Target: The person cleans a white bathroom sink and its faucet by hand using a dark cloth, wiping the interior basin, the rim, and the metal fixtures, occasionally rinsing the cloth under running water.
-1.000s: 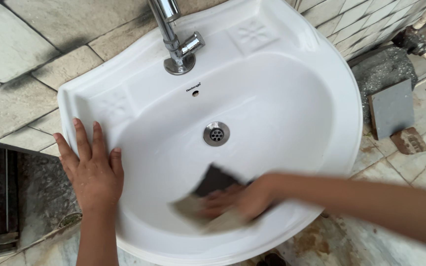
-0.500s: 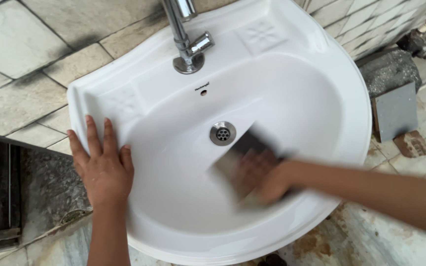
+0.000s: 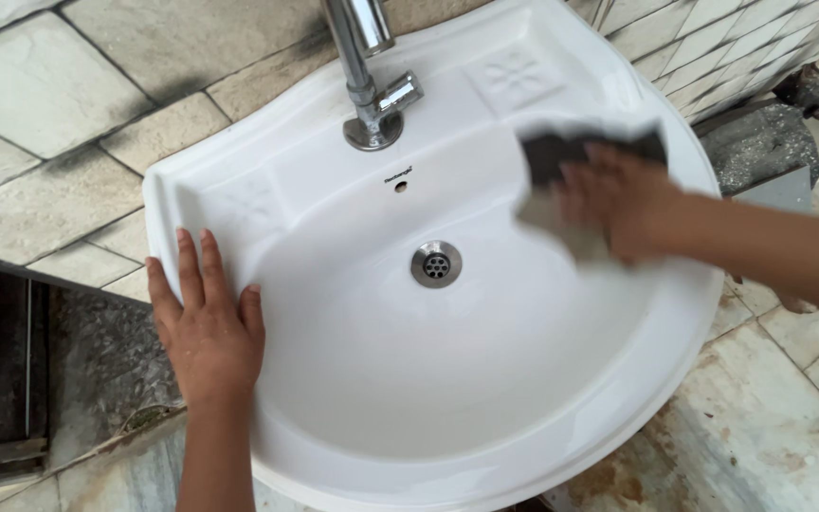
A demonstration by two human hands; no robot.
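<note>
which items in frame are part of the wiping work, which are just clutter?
In use:
- white sink
- dark scrub pad pressed under the right hand
- left hand flat on the sink rim

Lying about:
- chrome tap, untouched
- drain
- grey stone on the floor
- wall tiles

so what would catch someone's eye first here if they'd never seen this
The white sink fills the middle of the view, with a chrome tap at its back and a metal drain at its centre. The right hand presses a dark cloth against the sink's upper right wall, blurred. The left hand lies flat on the left rim.
</note>
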